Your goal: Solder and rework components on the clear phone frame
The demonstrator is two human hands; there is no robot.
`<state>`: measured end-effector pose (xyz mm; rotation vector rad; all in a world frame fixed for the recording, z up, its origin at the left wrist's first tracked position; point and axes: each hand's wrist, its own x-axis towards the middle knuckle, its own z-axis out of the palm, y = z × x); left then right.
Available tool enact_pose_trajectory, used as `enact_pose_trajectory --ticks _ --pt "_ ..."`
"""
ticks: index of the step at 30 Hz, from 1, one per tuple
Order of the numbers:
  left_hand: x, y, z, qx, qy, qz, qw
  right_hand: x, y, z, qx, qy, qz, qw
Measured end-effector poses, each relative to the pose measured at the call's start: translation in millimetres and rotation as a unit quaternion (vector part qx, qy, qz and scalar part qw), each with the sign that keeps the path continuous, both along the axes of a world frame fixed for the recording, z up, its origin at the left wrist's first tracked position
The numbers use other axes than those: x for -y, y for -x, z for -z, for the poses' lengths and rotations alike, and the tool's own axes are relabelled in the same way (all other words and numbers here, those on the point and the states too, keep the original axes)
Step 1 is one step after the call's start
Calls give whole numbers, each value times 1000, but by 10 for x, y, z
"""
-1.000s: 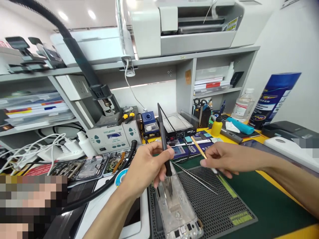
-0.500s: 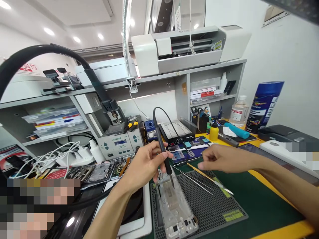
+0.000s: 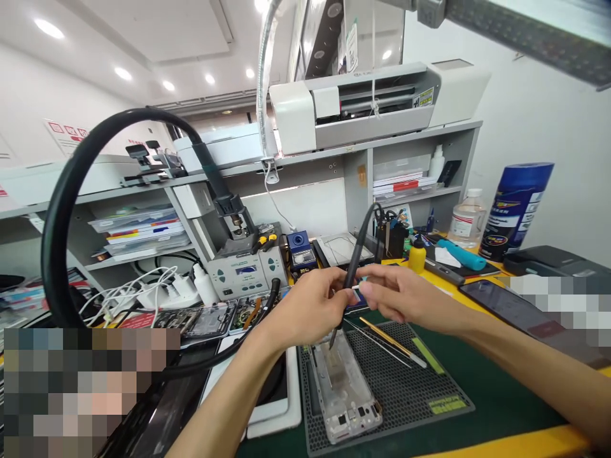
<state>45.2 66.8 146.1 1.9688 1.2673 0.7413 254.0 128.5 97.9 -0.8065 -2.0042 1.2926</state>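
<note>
Left hand: the slim black pen-shaped tool point(image 3: 356, 264) is pinched between the thumb and fingers of the left hand point(image 3: 317, 296); the grip is closed around its smooth handle.
Right hand: the right hand point(image 3: 405, 296) is bent inward, with thumb and fingers drawn close beside the tool; a small white bit is seen there, but whether it is held by this grip cannot be told.
Tool: it is tilted, and its narrow dark tip is pointed down at the upper part of the phone frame; whether contact is made cannot be told.
Phone frame: the long, shallow phone frame point(image 3: 344, 388), silvery and dull like metal, is laid flat on the honeycomb-textured dark mat point(image 3: 405, 388); small dark squares are set along its near end.
Beside it: the thin, shiny tweezers point(image 3: 382, 347) and a yellowish stick point(image 3: 391, 342) with a whitish end are laid slantwise on the mat.
Surface: a smooth green sheet point(image 3: 496, 397) is spread over the yellow desk point(image 3: 534, 442).
Left side: a glossy tablet with a white rim point(image 3: 294, 401) is placed just beside the mat.
Far right: a squat yellow bottle point(image 3: 417, 257), a clear bottle point(image 3: 466, 219) and a tall blue can point(image 3: 518, 207) are stood upright or nearly so.
</note>
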Motion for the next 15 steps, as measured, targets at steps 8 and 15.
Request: enact_pose_trajectory --ticks 8,15 --pt "-246 -2 -178 -158 -15 14 987 -162 131 -54 -85 2 106 991" --pt "-368 343 74 -317 135 -52 937 -371 -146 -28 -145 116 170 968"
